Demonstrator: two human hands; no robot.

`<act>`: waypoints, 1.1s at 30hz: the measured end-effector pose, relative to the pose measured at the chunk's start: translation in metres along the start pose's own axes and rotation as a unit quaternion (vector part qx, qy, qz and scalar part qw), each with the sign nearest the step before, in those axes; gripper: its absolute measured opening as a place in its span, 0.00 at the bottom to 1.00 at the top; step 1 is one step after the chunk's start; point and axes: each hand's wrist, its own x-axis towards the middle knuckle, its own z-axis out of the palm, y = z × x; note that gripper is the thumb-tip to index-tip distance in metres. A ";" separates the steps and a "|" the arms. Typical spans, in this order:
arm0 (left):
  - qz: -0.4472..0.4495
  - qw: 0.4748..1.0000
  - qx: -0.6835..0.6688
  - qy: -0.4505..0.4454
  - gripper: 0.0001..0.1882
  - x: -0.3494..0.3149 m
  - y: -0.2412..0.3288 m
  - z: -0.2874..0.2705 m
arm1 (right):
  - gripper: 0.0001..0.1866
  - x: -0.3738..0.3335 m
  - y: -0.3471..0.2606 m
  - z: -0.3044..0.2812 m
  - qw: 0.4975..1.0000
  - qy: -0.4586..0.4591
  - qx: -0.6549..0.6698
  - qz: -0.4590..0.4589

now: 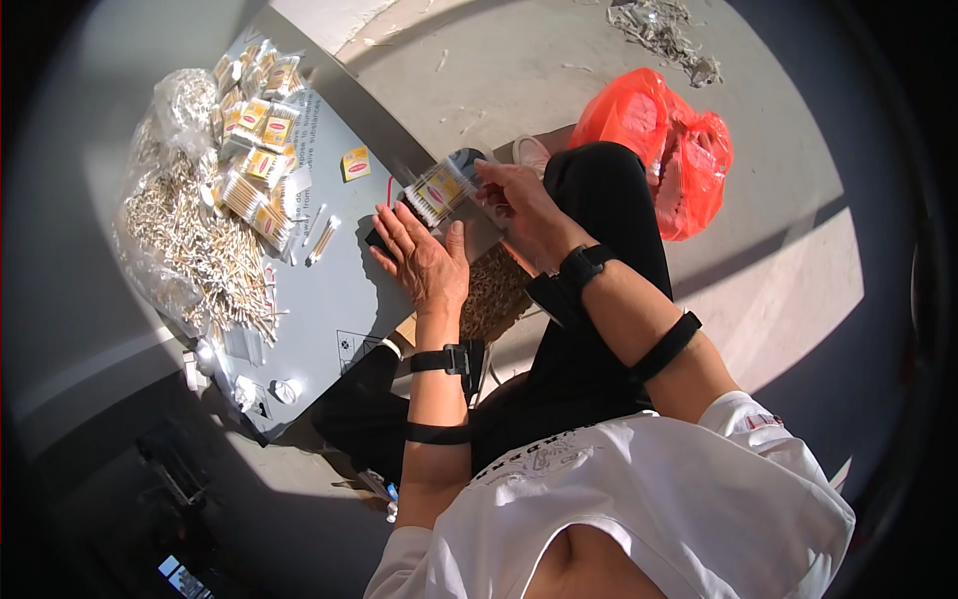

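A clear plastic pack of cotton swabs with a yellow and white label lies at the table's right edge, between my hands. My left hand is open, fingers stretched out, their tips beside the pack's near left side. My right hand is closed in a pinch at the pack's right end, where clear plastic shows; the exact grip is partly hidden. A loose yellow label card lies to the left of the pack. Close to it, a thin red strip sits by the pack.
A big pile of loose cotton swabs in clear plastic fills the table's left side. Several finished packs are heaped behind it. Few loose swabs lie nearer. A red plastic bag stands on the floor beyond my knee.
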 end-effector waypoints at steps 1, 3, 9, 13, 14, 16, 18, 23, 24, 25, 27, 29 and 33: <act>-0.002 1.000 -0.018 0.022 0.45 0.001 0.000 0.000 | 0.16 -0.001 -0.002 0.000 1.000 0.008 0.013 0.009; -0.002 0.999 -0.022 0.023 0.45 0.007 0.001 -0.001 | 0.19 0.007 -0.001 -0.002 1.000 -0.001 -0.014 -0.014; 0.064 0.997 -0.037 0.026 0.42 0.020 0.004 -0.007 | 0.22 0.013 -0.013 0.010 0.997 -0.004 -0.059 -0.045; 0.078 0.996 -0.035 -0.003 0.42 0.022 0.009 -0.003 | 0.20 0.018 -0.017 0.017 0.993 0.005 -0.091 -0.074; 0.084 0.996 -0.030 0.002 0.42 0.023 0.009 -0.002 | 0.20 0.018 -0.017 0.017 0.993 0.005 -0.094 -0.072; 0.087 0.996 -0.026 0.009 0.42 0.024 0.007 -0.001 | 0.18 0.019 -0.018 0.021 0.995 0.006 -0.061 -0.080; 0.078 0.997 -0.024 0.014 0.42 0.024 0.005 0.001 | 0.16 0.015 -0.016 0.025 0.994 -0.016 -0.061 -0.091; 0.094 0.993 -0.047 0.062 0.44 0.028 0.001 0.011 | 0.22 0.027 -0.019 0.018 0.966 0.077 -0.213 -0.123; 0.087 0.990 -0.067 0.086 0.43 0.025 0.000 0.009 | 0.28 0.030 -0.021 0.019 0.933 0.169 -0.266 -0.175; 0.082 0.987 -0.088 0.107 0.42 0.023 -0.002 0.006 | 0.25 0.027 -0.021 0.022 0.881 0.236 -0.311 -0.268; 0.061 0.983 -0.125 0.118 0.39 0.010 -0.010 -0.013 | 0.14 0.014 -0.026 0.031 0.717 0.254 -0.411 -0.502; 0.051 0.980 -0.128 0.142 0.34 -0.005 -0.030 -0.023 | 0.11 0.003 -0.026 0.055 0.779 0.138 -0.422 -0.443; -0.029 0.971 -0.181 0.152 0.26 -0.036 -0.082 -0.034 | 0.08 0.000 -0.008 0.118 0.771 -0.110 -0.501 -0.377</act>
